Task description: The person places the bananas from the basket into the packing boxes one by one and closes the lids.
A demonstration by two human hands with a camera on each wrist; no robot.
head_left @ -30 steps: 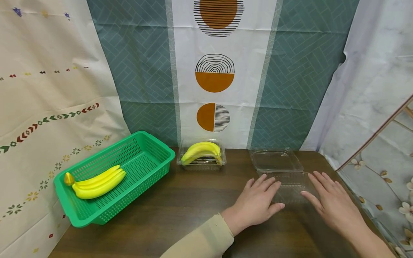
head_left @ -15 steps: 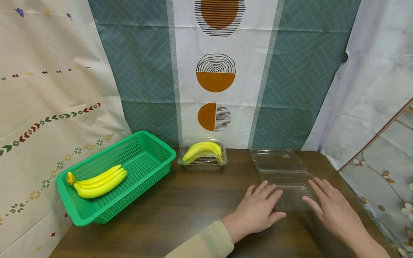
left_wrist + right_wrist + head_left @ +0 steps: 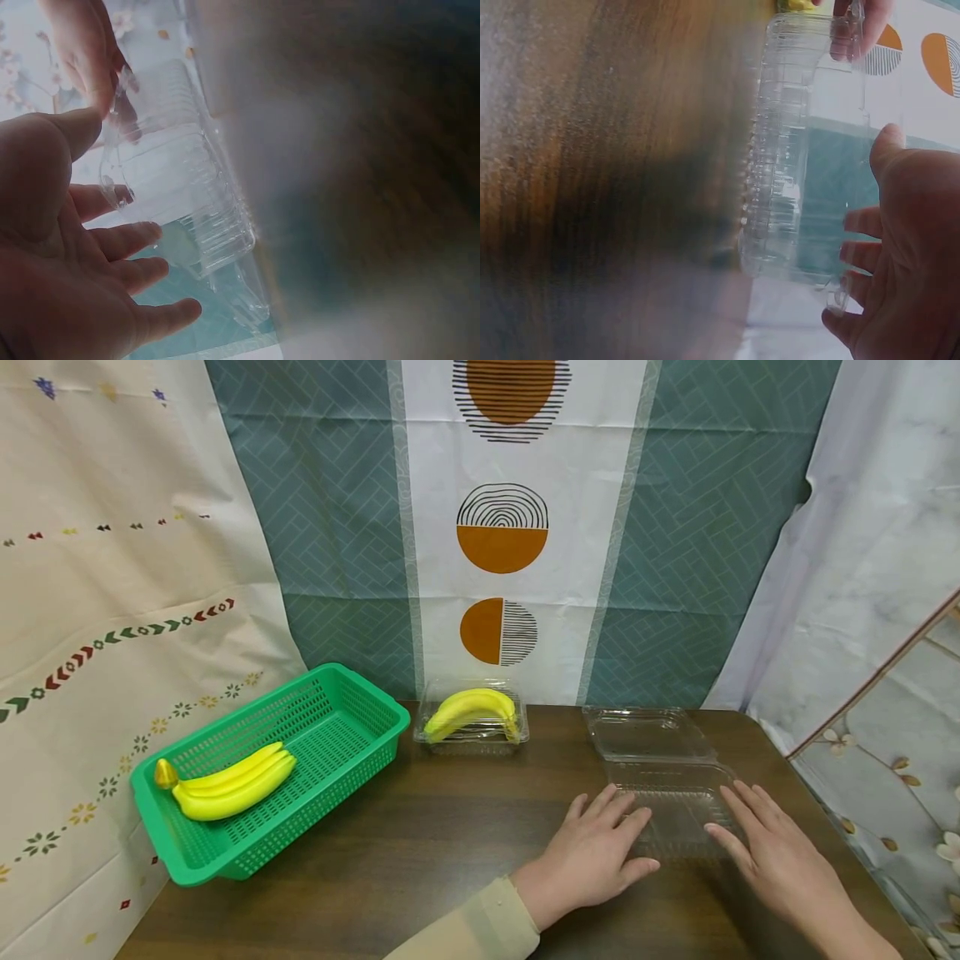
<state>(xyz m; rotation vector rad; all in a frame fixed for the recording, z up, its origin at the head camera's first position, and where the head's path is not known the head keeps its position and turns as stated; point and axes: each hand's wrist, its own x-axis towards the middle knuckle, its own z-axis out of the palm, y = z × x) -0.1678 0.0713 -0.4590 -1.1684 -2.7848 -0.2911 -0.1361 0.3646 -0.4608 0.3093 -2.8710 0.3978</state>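
A clear plastic clamshell box [image 3: 686, 806] stands unfolded on the right side of the table, its lid [image 3: 648, 732] laid back toward the curtain. My left hand [image 3: 588, 852] is at the box's left side, fingers spread and mostly straight, fingertips right at the rim. On the opposite side my right hand [image 3: 783, 856] has its fingers stretched along the right rim. The left wrist view shows the see-through box [image 3: 176, 169] beyond the left fingertips. In the right wrist view, the right fingertips overlap the rim of the box [image 3: 791, 157]. No fruit shows inside it.
A green plastic basket [image 3: 360, 768] at the left holds a bunch of yellow bananas [image 3: 232, 785]. At the back middle sits another clear box [image 3: 480, 747] with bananas [image 3: 472, 708] in it. Patterned curtains [image 3: 337, 527] border the brown table [image 3: 420, 843].
The unfolded box's base has come slightly nearer to me and more of it shows between my hands. Both hands have shifted only a little toward me, their fingers still extended.
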